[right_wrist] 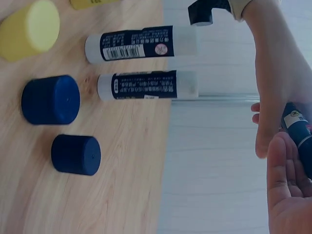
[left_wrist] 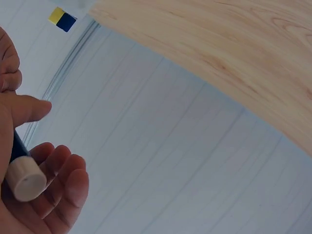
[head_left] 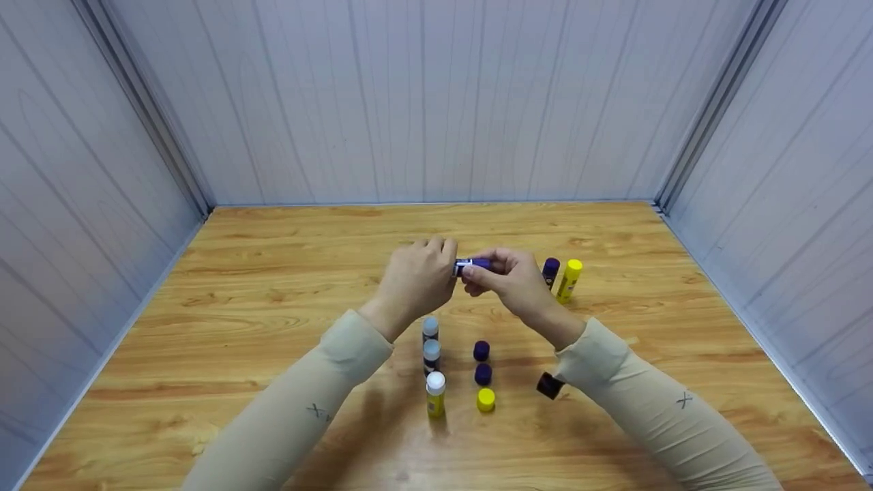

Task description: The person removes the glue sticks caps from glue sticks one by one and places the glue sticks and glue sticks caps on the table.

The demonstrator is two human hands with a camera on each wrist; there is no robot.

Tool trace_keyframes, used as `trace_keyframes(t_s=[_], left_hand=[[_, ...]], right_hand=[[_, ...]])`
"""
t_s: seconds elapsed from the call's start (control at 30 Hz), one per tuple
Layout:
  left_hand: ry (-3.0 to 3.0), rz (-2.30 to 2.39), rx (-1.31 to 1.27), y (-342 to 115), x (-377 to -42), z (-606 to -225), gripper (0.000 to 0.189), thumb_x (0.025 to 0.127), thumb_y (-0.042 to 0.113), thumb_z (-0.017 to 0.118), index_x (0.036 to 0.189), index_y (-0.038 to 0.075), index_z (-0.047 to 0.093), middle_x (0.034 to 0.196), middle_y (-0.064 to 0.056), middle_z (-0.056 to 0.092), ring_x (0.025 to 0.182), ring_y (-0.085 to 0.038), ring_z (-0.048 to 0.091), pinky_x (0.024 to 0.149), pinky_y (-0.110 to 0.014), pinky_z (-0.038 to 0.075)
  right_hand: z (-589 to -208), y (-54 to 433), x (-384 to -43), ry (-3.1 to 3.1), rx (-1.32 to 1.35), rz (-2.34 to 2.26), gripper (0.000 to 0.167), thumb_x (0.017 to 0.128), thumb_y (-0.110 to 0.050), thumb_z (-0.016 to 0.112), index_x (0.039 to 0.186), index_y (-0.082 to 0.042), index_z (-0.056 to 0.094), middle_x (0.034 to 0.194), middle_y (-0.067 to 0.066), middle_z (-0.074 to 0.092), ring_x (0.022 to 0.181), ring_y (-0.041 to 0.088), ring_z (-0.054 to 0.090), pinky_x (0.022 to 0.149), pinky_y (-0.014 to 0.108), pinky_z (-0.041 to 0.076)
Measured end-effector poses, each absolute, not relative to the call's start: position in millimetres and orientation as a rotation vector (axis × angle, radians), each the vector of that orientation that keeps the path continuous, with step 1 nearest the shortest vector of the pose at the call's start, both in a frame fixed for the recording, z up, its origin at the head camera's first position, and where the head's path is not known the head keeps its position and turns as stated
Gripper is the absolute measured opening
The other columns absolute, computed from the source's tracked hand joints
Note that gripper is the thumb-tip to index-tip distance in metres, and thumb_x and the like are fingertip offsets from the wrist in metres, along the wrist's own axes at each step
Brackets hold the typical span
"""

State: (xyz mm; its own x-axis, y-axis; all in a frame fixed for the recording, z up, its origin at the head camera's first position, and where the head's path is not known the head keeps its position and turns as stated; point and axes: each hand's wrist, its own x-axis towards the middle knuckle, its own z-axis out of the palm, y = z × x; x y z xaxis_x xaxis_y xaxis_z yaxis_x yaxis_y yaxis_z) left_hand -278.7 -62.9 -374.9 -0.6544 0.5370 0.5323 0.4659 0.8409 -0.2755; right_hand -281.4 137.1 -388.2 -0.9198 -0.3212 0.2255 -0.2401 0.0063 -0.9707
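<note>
Above the middle of the table, both hands hold one dark blue glue stick [head_left: 466, 264] lying sideways between them. My left hand [head_left: 421, 279] has its back to the head camera. In the left wrist view the stick's white end [left_wrist: 26, 181] lies against that palm, with the fingers bent around it and the thumb stretched over. My right hand [head_left: 510, 278] pinches the purple-capped part between thumb and fingers. Nearest below, uncapped glue sticks stand in a row: two dark-labelled ones [head_left: 431, 357] and a yellow one [head_left: 435, 404], all with whitish tops.
Beside that row sit three loose caps, two dark blue [head_left: 483, 374] and one yellow [head_left: 485, 399]. Behind the right wrist stand a dark blue glue stick [head_left: 551, 269] and a yellow glue stick [head_left: 570, 281]. A small black block [head_left: 550, 385] shows by the right sleeve. Panelled walls enclose the wooden table [head_left: 273, 286].
</note>
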Motion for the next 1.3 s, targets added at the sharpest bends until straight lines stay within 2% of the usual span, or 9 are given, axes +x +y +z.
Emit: trace_keyframes(t_s=[0.23, 0.37, 0.47, 0.67, 0.8, 0.93, 1.03, 1.2, 1.3], left_hand=[[-2.297, 0.182, -0.698, -62.6, -278.9, -378.7, 0.022, 0.097, 0.019, 0.077, 0.082, 0.011, 0.063, 0.068, -0.002, 0.065, 0.049, -0.011, 0.052, 0.043, -0.03, 0.05], [-2.26, 0.197, -0.695, -63.2, -279.2, -380.2, 0.028, 0.094, 0.018, 0.08, 0.074, 0.014, 0.062, 0.06, 0.001, 0.061, 0.048, -0.008, 0.034, 0.04, -0.027, 0.041], [-2.243, 0.199, -0.701, -64.0, -279.0, -380.4, 0.03, 0.093, 0.018, 0.081, 0.071, 0.015, 0.061, 0.057, 0.003, 0.058, 0.05, -0.007, 0.028, 0.04, -0.026, 0.036], [-2.25, 0.187, -0.713, -65.0, -279.4, -380.5, 0.028, 0.094, 0.017, 0.081, 0.072, 0.014, 0.063, 0.057, 0.002, 0.059, 0.048, -0.007, 0.033, 0.04, -0.028, 0.045], [-2.274, 0.188, -0.716, -66.0, -279.6, -380.1, 0.028, 0.097, 0.02, 0.08, 0.074, 0.013, 0.064, 0.059, 0.002, 0.061, 0.046, -0.008, 0.044, 0.041, -0.028, 0.047], [-2.306, 0.19, -0.711, -66.4, -280.4, -380.2, 0.027, 0.097, 0.022, 0.08, 0.076, 0.013, 0.066, 0.061, 0.002, 0.064, 0.047, -0.011, 0.056, 0.043, -0.03, 0.051], [-2.326, 0.185, -0.709, -67.1, -280.8, -380.6, 0.026, 0.096, 0.021, 0.08, 0.076, 0.012, 0.066, 0.061, 0.001, 0.065, 0.049, -0.012, 0.059, 0.045, -0.031, 0.053], [-2.336, 0.215, -0.699, -68.8, -282.7, -383.2, 0.023, 0.094, 0.02, 0.081, 0.077, 0.012, 0.068, 0.061, 0.001, 0.065, 0.049, -0.012, 0.058, 0.045, -0.031, 0.053], [-2.339, 0.234, -0.691, -69.9, -283.8, -385.1, 0.022, 0.092, 0.02, 0.082, 0.077, 0.012, 0.069, 0.061, 0.002, 0.064, 0.048, -0.009, 0.051, 0.044, -0.031, 0.053]], right_hand=[[-387.1, 133.3, -278.5, 2.129, -0.617, -2.099, 0.014, 0.103, -0.003, 0.073, 0.114, 0.006, 0.074, 0.092, 0.001, 0.081, 0.079, 0.012, 0.078, 0.077, 0.028, 0.066], [-387.7, 133.1, -278.3, 2.132, -0.618, -2.089, 0.016, 0.102, -0.004, 0.074, 0.114, 0.006, 0.074, 0.093, 0.001, 0.081, 0.079, 0.012, 0.078, 0.078, 0.028, 0.066], [-387.8, 133.1, -278.7, 2.134, -0.614, -2.077, 0.018, 0.102, -0.006, 0.075, 0.116, 0.006, 0.074, 0.093, 0.001, 0.081, 0.079, 0.012, 0.078, 0.078, 0.028, 0.066], [-386.8, 134.6, -280.9, 2.153, -0.633, -2.029, 0.022, 0.102, -0.008, 0.075, 0.119, 0.007, 0.073, 0.094, 0.001, 0.081, 0.082, 0.012, 0.078, 0.078, 0.029, 0.066], [-383.4, 137.3, -279.9, 2.246, -0.628, -1.95, 0.029, 0.101, -0.01, 0.078, 0.125, 0.005, 0.072, 0.102, 0.003, 0.081, 0.086, 0.012, 0.077, 0.081, 0.028, 0.066], [-379.5, 142.9, -279.2, 2.398, -0.653, -1.829, 0.037, 0.098, -0.013, 0.082, 0.13, 0.002, 0.071, 0.112, 0.01, 0.08, 0.093, 0.014, 0.075, 0.083, 0.025, 0.063], [-377.4, 146.4, -279.6, 2.48, -0.704, -1.75, 0.041, 0.096, -0.013, 0.084, 0.132, 0.001, 0.07, 0.116, 0.015, 0.078, 0.098, 0.018, 0.074, 0.084, 0.024, 0.062], [-375.9, 149.7, -279.9, 2.648, -0.852, -1.561, 0.046, 0.094, -0.016, 0.087, 0.135, 0.0, 0.071, 0.119, 0.016, 0.078, 0.102, 0.027, 0.076, 0.089, 0.034, 0.063], [-376.7, 150.0, -279.5, 2.782, -0.981, -1.395, 0.048, 0.094, -0.018, 0.087, 0.135, 0.0, 0.071, 0.124, 0.015, 0.079, 0.105, 0.032, 0.076, 0.094, 0.044, 0.063]])
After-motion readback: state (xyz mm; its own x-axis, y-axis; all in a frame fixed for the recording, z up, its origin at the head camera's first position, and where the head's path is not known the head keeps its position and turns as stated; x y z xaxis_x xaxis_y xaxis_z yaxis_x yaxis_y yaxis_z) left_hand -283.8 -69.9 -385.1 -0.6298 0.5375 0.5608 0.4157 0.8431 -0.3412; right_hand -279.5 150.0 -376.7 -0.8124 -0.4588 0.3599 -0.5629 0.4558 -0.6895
